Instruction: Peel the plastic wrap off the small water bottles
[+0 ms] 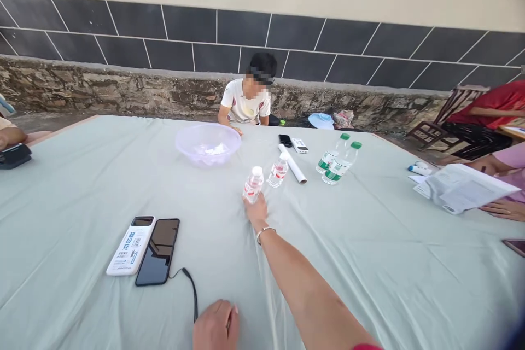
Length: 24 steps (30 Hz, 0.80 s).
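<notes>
My right hand [257, 209] reaches out over the table, its fingers wrapped round the lower part of a small clear water bottle [253, 183] with a white cap and a red-and-white label. Just beyond it to the right stands a similar small bottle [278, 171], untouched. My left hand [216, 325] rests on the cloth at the near edge, fingers curled in, with nothing visible in it. Beside that hand runs a black strap [192, 284] from a dark phone [158, 251]. A white power bank [131, 246] lies against the phone's left side.
A translucent purple basin [208, 145] holds pale pieces. Past the small bottles lie a white roll [293, 164], a black phone [285, 140] and a white power bank [299, 145]. Two green-capped bottles [338, 167] stand right. A person [246, 101] sits opposite; others sit at both sides.
</notes>
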Each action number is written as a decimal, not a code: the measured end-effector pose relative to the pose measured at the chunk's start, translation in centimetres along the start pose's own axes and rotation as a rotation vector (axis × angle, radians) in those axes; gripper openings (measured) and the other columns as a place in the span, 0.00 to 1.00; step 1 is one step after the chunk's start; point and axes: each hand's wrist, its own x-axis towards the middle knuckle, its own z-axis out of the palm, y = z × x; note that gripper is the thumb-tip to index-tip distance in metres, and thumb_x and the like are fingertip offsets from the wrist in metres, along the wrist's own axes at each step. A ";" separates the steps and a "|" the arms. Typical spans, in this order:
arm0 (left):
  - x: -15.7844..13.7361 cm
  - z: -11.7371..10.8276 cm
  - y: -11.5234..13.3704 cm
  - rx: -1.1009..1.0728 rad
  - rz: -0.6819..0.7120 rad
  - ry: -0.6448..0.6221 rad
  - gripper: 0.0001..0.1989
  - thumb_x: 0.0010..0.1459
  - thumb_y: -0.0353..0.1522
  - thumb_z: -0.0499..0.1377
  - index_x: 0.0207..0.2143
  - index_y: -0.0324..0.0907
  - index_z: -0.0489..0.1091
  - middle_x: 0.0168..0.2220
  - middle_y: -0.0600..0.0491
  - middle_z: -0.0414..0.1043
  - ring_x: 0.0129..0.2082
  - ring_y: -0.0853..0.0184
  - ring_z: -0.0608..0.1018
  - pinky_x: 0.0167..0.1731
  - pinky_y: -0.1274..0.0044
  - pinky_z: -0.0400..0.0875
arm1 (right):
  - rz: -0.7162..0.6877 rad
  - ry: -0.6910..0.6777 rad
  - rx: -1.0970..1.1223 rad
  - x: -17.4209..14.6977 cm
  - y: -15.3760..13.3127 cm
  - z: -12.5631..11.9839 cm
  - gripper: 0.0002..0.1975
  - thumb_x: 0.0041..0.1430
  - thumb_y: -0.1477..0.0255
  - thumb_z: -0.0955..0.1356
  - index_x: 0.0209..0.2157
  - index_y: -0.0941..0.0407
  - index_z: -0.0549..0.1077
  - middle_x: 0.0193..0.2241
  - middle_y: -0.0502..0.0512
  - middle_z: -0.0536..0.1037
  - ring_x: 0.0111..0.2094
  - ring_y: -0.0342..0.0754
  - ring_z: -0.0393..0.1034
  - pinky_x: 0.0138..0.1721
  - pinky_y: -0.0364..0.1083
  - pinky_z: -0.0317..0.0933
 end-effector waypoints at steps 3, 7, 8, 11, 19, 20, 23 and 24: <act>0.4 -1.4 0.6 0.008 0.054 0.040 0.17 0.62 0.32 0.44 0.22 0.44 0.65 0.24 0.51 0.70 0.25 0.65 0.72 0.25 0.74 0.59 | -0.068 -0.055 0.022 -7.0 1.4 -3.2 0.18 0.47 0.66 0.68 0.42 0.56 0.68 0.39 0.58 0.76 0.41 0.55 0.72 0.41 0.50 0.64; 0.2 -2.1 -0.1 -0.257 -0.004 0.115 0.16 0.61 0.38 0.46 0.28 0.42 0.68 0.24 0.52 0.70 0.25 0.65 0.72 0.28 0.74 0.63 | -0.161 -0.161 0.059 -15.6 3.5 -7.1 0.19 0.46 0.67 0.69 0.43 0.55 0.69 0.38 0.55 0.77 0.40 0.53 0.73 0.39 0.48 0.65; 0.0 -2.1 -0.3 -0.380 -0.020 0.152 0.16 0.61 0.41 0.47 0.33 0.41 0.69 0.27 0.51 0.71 0.27 0.64 0.73 0.30 0.73 0.65 | -0.181 -0.206 0.074 -17.4 4.0 -8.0 0.20 0.46 0.67 0.70 0.44 0.55 0.69 0.37 0.55 0.77 0.39 0.53 0.73 0.38 0.48 0.66; -0.8 -1.8 -0.5 -0.752 -0.022 0.229 0.23 0.61 0.45 0.47 0.51 0.39 0.64 0.44 0.44 0.72 0.43 0.62 0.75 0.43 0.70 0.69 | -0.205 -0.341 0.097 -21.3 4.8 -9.9 0.22 0.46 0.67 0.70 0.46 0.55 0.69 0.37 0.55 0.78 0.37 0.53 0.73 0.35 0.48 0.66; -2.5 -1.1 1.8 -0.945 0.187 0.127 0.29 0.59 0.44 0.53 0.58 0.41 0.57 0.57 0.42 0.63 0.58 0.58 0.66 0.56 0.65 0.61 | -0.232 -0.421 0.067 -24.1 3.7 -11.5 0.17 0.48 0.66 0.69 0.41 0.55 0.71 0.39 0.57 0.77 0.39 0.53 0.72 0.38 0.48 0.65; -2.4 -1.2 2.0 -0.951 0.169 0.128 0.30 0.57 0.43 0.55 0.58 0.40 0.57 0.57 0.42 0.64 0.57 0.58 0.67 0.55 0.65 0.61 | -0.225 -0.422 0.049 -24.3 3.4 -11.6 0.16 0.48 0.66 0.69 0.41 0.55 0.71 0.39 0.57 0.77 0.40 0.53 0.72 0.39 0.48 0.64; -1.9 -1.7 2.5 -1.007 0.081 0.108 0.30 0.54 0.42 0.58 0.56 0.39 0.58 0.54 0.41 0.67 0.53 0.59 0.71 0.52 0.68 0.65 | -0.207 -0.427 -0.020 -25.0 2.9 -11.7 0.15 0.50 0.66 0.68 0.40 0.55 0.71 0.38 0.57 0.76 0.39 0.53 0.72 0.38 0.48 0.64; -1.7 -1.9 2.7 -1.013 0.052 0.097 0.29 0.54 0.42 0.58 0.55 0.39 0.58 0.53 0.41 0.68 0.52 0.60 0.72 0.50 0.69 0.66 | -0.204 -0.431 -0.041 -25.2 2.8 -11.7 0.15 0.50 0.65 0.68 0.40 0.55 0.71 0.37 0.57 0.76 0.38 0.53 0.71 0.38 0.47 0.63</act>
